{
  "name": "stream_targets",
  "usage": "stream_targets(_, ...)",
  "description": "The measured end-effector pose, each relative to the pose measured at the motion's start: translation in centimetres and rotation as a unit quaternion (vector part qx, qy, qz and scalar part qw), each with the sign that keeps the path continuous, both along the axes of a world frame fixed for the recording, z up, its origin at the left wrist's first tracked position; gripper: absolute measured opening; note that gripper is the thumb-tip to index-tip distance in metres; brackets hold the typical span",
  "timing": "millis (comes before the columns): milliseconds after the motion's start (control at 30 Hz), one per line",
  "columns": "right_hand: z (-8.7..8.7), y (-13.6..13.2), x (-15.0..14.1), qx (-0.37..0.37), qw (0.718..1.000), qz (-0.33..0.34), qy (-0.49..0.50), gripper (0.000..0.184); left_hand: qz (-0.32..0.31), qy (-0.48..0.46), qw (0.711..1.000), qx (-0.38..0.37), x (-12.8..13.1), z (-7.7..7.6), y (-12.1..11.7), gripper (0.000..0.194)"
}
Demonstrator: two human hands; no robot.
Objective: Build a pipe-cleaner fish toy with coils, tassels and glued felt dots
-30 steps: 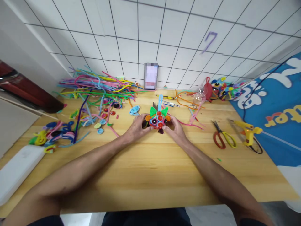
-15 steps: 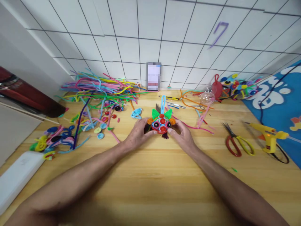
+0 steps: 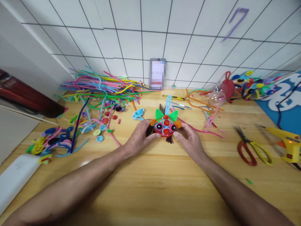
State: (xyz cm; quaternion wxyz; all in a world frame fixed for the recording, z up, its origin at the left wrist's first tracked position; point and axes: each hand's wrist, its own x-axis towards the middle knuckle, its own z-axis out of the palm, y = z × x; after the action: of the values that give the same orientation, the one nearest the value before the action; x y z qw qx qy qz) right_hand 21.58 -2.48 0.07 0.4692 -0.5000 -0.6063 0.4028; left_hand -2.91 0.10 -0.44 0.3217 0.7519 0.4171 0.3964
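1. Head view: I had the green-eared figure [image 3: 166,131] just right of frame centre, facing camera.
2. Left hand [image 3: 140,138] gripped its frame-left side, fingers closed; right hand [image 3: 191,140] gripped the other side likewise.
3. I saw scissors [image 3: 246,141] at right, glue gun [image 3: 290,144] at right edge, pipe cleaners [image 3: 98,84] upper left.

A white wall [image 3: 124,45] ruled with dark grid lines rises behind a pale wooden table [image 3: 150,185], a purple mark [image 3: 235,26] shaped like a seven on its upper right. A plain grey panel [image 3: 28,53] stands at left; a blue sheet [image 3: 290,114] with white shapes lies at right. Soft light leaves faint sheen on the wood.
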Motion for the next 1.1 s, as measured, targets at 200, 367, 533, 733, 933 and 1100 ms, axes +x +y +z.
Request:
stream_targets(200, 0.2, 0.1, 0.1, 0.012, 1.000, 0.005, -0.023, 0.028, 0.004, -0.003, 1.000, -0.003, 0.1, 0.1, 0.0, 0.043)
stream_targets(367, 0.4, 0.1, 0.2, 0.020, 0.999, 0.011, -0.049, 0.027, 0.005, -0.019, 1.000, -0.014, 0.1, 0.0, 0.0, 0.043)
stream_targets(533, 0.8, 0.1, 0.1, 0.026, 0.997, 0.004, -0.067, 0.026, -0.008, -0.031, 0.999, -0.033, 0.0, -0.4, 0.0, 0.042)
stream_targets(733, 1.3, 0.0, 0.0, 0.023, 0.997, 0.015, -0.071, 0.027, -0.004, -0.047, 0.998, -0.046, 0.0, -0.6, 0.0, 0.046)
stream_targets(933, 1.1, -0.1, 0.1, 0.015, 0.998, 0.015, -0.057, 0.033, 0.003, -0.042, 0.998, -0.054, -0.1, -1.0, 0.1, 0.047)
stream_targets(1100, 0.5, 0.0, 0.3, 0.012, 0.999, 0.010, -0.047, 0.033, 0.008, -0.034, 0.999, -0.038, 0.1, -1.0, 0.2, 0.047)
